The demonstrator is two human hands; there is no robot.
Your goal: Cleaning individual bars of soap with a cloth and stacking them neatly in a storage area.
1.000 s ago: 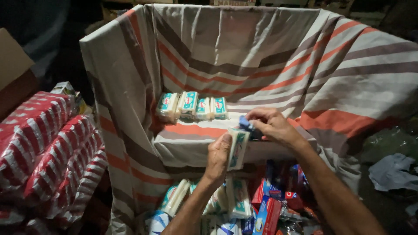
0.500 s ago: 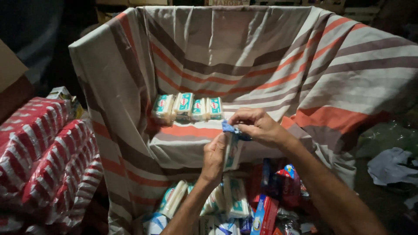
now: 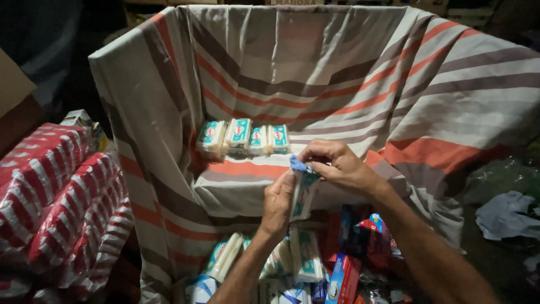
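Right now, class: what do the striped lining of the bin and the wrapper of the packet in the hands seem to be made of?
Striped lining: woven cloth, matt; it drapes in soft folds over the bin's edges. Packet, held by the left hand and right hand: probably thin glossy plastic film, since it catches light like the wrapped bars behind.

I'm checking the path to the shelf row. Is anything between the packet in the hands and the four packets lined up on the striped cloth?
Nothing visible. The left hand and right hand hold the packet upright; bare striped cloth lies between it and the row of packets.
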